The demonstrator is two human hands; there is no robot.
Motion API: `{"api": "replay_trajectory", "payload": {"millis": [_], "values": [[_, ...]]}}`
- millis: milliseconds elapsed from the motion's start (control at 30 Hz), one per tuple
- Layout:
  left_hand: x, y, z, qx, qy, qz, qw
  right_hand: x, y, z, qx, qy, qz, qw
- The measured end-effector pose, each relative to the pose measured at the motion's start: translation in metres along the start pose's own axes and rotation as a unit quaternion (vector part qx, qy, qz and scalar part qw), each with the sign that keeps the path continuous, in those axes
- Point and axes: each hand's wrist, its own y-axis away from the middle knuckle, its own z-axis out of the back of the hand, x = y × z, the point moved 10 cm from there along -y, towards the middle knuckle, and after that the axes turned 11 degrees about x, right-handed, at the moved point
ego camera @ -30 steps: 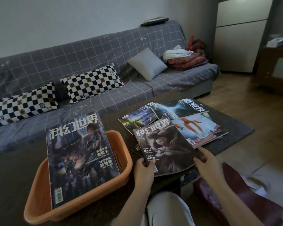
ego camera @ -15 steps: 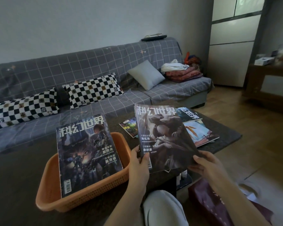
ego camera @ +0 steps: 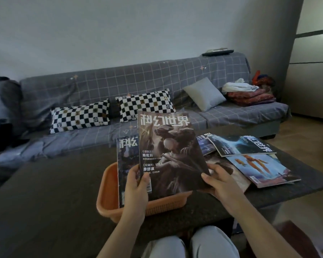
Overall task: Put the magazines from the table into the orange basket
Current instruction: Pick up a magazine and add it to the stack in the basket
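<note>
I hold a grey-brown magazine (ego camera: pixel 168 149) tilted upright above the orange basket (ego camera: pixel 108 192). My left hand (ego camera: pixel 136 185) grips its lower left edge, thumb on the cover. My right hand (ego camera: pixel 218 181) grips its lower right corner. A dark blue magazine (ego camera: pixel 127 155) lies in the basket, mostly hidden behind the held one. On the dark table (ego camera: pixel 45 192) to the right lie several more magazines: one with a blue-white cover (ego camera: pixel 239 146), one with orange figures (ego camera: pixel 259 168), and a purple one (ego camera: pixel 205 146) partly covered.
A grey checked sofa (ego camera: pixel 157 81) runs behind the table, with two checkerboard cushions (ego camera: pixel 80 116), a grey cushion (ego camera: pixel 203 94) and folded cloth (ego camera: pixel 250 94). My knees (ego camera: pixel 192 244) are at the table's near edge. Wooden floor lies to the right.
Both hands lifted the grey-brown magazine off the pile and carried it left, so it now hangs over the basket in front of the dark blue magazine.
</note>
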Motion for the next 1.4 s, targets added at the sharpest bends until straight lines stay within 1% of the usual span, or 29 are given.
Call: {"api": "replay_trajectory", "payload": {"millis": [167, 233, 300, 367, 433, 533, 600, 667, 733, 800, 867, 900, 933, 1033, 1100, 1200, 1267, 1333, 1400], "values": [[0.012, -0.004, 0.055, -0.077, -0.043, 0.011, 0.996, -0.012, -0.029, -0.045, 0.019, 0.067, -0.023, 0.997], [0.021, -0.006, 0.068, -0.093, -0.043, 0.025, 0.994, -0.018, -0.037, -0.058, 0.031, 0.101, -0.038, 0.994], [0.027, -0.009, 0.075, -0.097, -0.067, 0.034, 0.992, -0.023, -0.043, -0.064, 0.028, 0.163, -0.058, 0.985], [0.030, -0.012, 0.076, -0.093, -0.115, 0.040, 0.988, -0.026, -0.047, -0.064, 0.009, 0.226, -0.077, 0.971], [0.028, -0.015, 0.075, -0.086, -0.199, 0.042, 0.975, -0.024, -0.048, -0.063, -0.012, 0.287, -0.076, 0.955], [0.020, -0.018, 0.074, -0.083, -0.296, 0.041, 0.951, -0.016, -0.050, -0.064, -0.025, 0.401, -0.057, 0.914], [0.019, -0.018, 0.075, -0.094, -0.318, 0.042, 0.943, -0.016, -0.052, -0.066, -0.015, 0.447, -0.063, 0.892], [0.021, -0.017, 0.079, -0.108, -0.320, 0.047, 0.940, -0.020, -0.055, -0.069, 0.005, 0.467, -0.072, 0.881], [0.028, -0.023, 0.084, -0.101, -0.325, 0.071, 0.938, -0.021, -0.062, -0.075, 0.033, 0.483, -0.076, 0.872], [0.041, -0.036, 0.084, -0.055, -0.298, 0.115, 0.946, -0.023, -0.071, -0.083, 0.066, 0.471, -0.086, 0.875], [0.053, -0.047, 0.076, 0.007, -0.187, 0.159, 0.969, -0.027, -0.080, -0.089, 0.089, 0.448, -0.102, 0.884], [0.058, -0.051, 0.072, 0.028, -0.125, 0.180, 0.975, -0.030, -0.084, -0.091, 0.090, 0.437, -0.109, 0.888], [0.062, -0.056, 0.070, 0.039, -0.080, 0.195, 0.977, -0.033, -0.087, -0.092, 0.085, 0.432, -0.115, 0.891], [0.075, -0.071, 0.071, 0.058, -0.001, 0.213, 0.975, -0.043, -0.098, -0.083, 0.044, 0.419, -0.127, 0.898], [0.082, -0.078, 0.071, 0.078, 0.062, 0.225, 0.969, -0.053, -0.109, -0.076, 0.038, 0.343, -0.153, 0.926], [0.082, -0.088, 0.067, 0.120, 0.095, 0.233, 0.960, -0.064, -0.128, -0.083, 0.086, 0.174, -0.170, 0.966], [0.082, -0.096, 0.068, 0.129, 0.101, 0.230, 0.959, -0.065, -0.141, -0.090, 0.106, 0.080, -0.169, 0.977], [0.081, -0.102, 0.071, 0.125, 0.107, 0.212, 0.963, -0.064, -0.150, -0.090, 0.099, 0.048, -0.150, 0.983], [0.078, -0.104, 0.075, 0.114, 0.115, 0.183, 0.970, -0.060, -0.156, -0.085, 0.075, 0.078, -0.117, 0.987]]}}
